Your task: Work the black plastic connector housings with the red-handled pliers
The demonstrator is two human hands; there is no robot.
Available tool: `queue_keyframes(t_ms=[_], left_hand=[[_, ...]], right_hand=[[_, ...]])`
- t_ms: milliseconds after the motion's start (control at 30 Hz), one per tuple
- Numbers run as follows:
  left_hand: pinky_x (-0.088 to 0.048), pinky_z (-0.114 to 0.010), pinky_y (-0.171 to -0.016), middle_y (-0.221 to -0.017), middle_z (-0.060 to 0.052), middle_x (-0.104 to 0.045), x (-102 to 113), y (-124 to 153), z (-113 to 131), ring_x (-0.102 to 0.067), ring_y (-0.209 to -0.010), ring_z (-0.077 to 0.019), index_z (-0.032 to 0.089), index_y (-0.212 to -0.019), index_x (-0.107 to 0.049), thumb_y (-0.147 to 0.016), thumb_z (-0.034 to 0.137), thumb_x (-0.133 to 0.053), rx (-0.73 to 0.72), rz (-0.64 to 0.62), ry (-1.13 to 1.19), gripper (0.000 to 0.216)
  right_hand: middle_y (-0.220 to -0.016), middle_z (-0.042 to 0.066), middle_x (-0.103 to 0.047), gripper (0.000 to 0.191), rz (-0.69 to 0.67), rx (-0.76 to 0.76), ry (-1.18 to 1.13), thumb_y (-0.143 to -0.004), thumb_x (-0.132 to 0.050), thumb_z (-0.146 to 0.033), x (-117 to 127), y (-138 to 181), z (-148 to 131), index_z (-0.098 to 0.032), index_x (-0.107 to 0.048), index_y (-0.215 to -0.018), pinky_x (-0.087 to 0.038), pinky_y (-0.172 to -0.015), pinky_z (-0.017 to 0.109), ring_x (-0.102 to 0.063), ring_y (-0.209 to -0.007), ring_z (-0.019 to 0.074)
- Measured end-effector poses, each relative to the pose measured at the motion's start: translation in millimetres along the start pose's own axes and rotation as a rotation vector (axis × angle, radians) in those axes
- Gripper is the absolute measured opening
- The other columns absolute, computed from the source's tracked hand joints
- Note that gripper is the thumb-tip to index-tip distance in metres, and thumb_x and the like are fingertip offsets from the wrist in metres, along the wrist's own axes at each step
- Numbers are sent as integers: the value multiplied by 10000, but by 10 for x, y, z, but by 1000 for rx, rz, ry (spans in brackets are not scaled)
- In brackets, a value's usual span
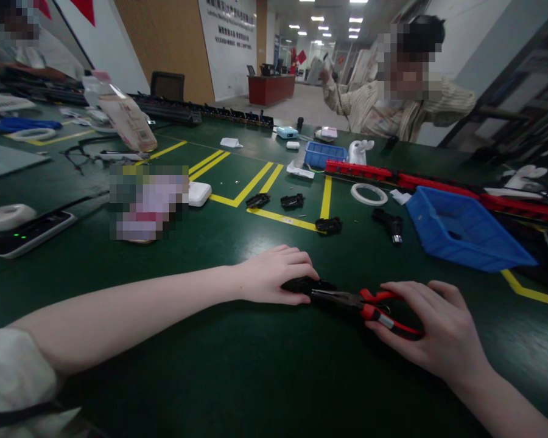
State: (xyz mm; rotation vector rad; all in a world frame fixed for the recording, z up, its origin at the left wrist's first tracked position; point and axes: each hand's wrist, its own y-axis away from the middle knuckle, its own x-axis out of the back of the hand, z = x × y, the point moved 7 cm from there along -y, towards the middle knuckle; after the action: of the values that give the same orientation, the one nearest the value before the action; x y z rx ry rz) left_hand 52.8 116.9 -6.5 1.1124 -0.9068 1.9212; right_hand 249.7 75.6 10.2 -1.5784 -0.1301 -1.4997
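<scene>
My left hand (pixel 274 275) lies on the green table, fingers curled over a small black part (pixel 301 284) and pressing it down. My right hand (pixel 432 325) is closed around the red handles of a pair of pliers (pixel 369 304). The pliers' dark jaws point left and meet the black part right under my left fingertips. Both hands rest low on the table near its front edge.
Several more small black parts (pixel 293 200) lie near the yellow floor-tape lines (pixel 256 182). A blue bin (pixel 466 228) sits at right, beside a long red rail (pixel 438 182) and a white tape ring (pixel 369 194). A person in a striped shirt (pixel 393 109) works across the table.
</scene>
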Motion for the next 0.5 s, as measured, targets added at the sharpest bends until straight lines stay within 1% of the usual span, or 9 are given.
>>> queue_keyframes(t_ms=[233,333,500], left_hand=[[-429,-310,-822,-1072,-68,-601,5,6,14,-563,-951,-200,189,-1073,-610,-853,381,-654,-28,11,-23,296],[-426,-310,-824,-1071,-66,-594,6,10,26,-556,-952,-197,191,-1048,-622,-861,381,-646,-48,16,-31,267],[-426,-306,-815,-1081,-69,-580,6,15,19,-546,-956,-195,191,-1039,-629,-865,361,-645,-52,14,-15,244]], right_hand=[[-891,106,-693,395,14,13,20,-829,-550,-490,24,26,38,-171,-544,-1061,-406,-726,409,-656,-748,241],[-905,114,-691,377,8,14,17,-850,-523,-465,14,46,54,-164,-540,-1076,-403,-727,413,-657,-768,251],[-921,113,-691,351,9,10,0,-841,-549,-413,-9,54,66,-155,-546,-1080,-401,-736,407,-656,-777,244]])
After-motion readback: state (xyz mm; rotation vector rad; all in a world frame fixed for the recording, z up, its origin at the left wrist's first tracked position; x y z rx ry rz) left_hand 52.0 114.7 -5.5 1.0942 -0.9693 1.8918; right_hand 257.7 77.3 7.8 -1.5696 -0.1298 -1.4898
